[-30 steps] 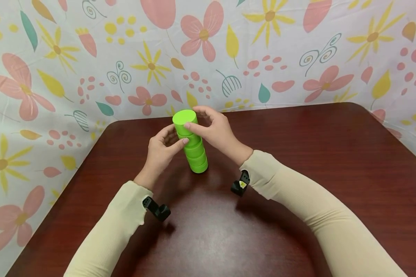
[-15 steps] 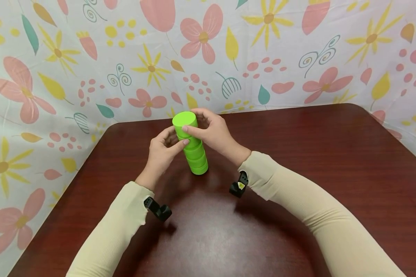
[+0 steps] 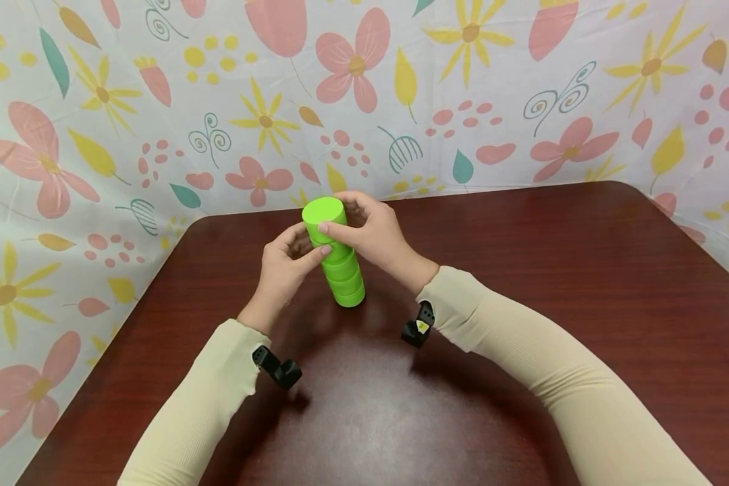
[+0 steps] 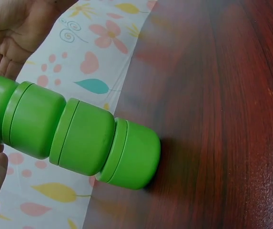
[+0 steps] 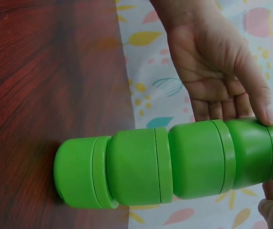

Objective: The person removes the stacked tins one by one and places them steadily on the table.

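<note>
A tower of several lime-green, round lidded jars (image 3: pixel 343 270) stands upright near the back of the table, slightly uneven from jar to jar. My right hand (image 3: pixel 378 235) holds the top jar (image 3: pixel 323 210), thumb on its near side and fingers behind it. Just below, my left hand (image 3: pixel 282 270) grips around the second jar from the top (image 5: pixel 254 155), its thumb touching near the lid in the right wrist view. The bottom jar (image 4: pixel 134 155) rests on the table in the left wrist view. The far sides of the upper jars and several fingertips are hidden.
The dark red-brown wooden table (image 3: pixel 553 283) has rounded back corners. Behind and to the left hangs a white cloth (image 3: pixel 498 101) printed with flowers and leaves. A black wrist camera (image 3: pixel 277 368) sits below the left cuff, another black camera (image 3: pixel 418 325) below the right.
Half a second to a second ago, my right thumb and hand sat marginally higher against the top jar. The view has shifted slightly. Both hands otherwise keep their hold and the tower stays put.
</note>
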Tool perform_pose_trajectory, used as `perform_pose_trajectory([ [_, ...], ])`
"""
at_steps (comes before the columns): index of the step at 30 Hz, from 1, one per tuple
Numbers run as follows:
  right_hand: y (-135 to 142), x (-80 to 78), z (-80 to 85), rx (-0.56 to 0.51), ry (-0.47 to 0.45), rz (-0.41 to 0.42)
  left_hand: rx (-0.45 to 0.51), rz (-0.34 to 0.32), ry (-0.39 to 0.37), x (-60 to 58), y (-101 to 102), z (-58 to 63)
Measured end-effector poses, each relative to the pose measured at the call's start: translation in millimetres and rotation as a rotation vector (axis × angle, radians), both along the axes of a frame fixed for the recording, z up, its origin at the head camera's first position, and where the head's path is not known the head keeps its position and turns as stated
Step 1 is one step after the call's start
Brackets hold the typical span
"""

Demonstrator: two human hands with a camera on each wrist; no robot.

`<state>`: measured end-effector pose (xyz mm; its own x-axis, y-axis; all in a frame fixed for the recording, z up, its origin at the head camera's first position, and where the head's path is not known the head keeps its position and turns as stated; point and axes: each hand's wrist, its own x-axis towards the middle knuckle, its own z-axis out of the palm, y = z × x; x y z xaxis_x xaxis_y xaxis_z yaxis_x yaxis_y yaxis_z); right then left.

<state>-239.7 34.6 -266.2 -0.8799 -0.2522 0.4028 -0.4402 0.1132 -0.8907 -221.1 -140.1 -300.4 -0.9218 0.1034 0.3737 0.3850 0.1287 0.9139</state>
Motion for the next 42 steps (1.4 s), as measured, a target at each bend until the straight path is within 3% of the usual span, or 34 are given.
perform_pose_trajectory([
  [10, 11.3, -0.9, 5.3, -0.071, 0.061, 0.004, 0.005, 0.006, -0.010, -1.2, -0.7, -0.2],
  [21, 33.9, 0.7, -6.8, -0.095, 0.087, -0.028, -0.025, 0.024, -0.033, -1.1, -1.7, 1.3],
  [29, 45.9, 4.7, -24.1, -0.114, 0.039, -0.043, -0.024, 0.039, -0.014, -2.3, -1.6, -1.8],
  [42, 50.3, 6.1, -45.5, -0.102, -0.037, 0.011, 0.015, 0.014, 0.018, -4.7, -4.0, -3.5],
])
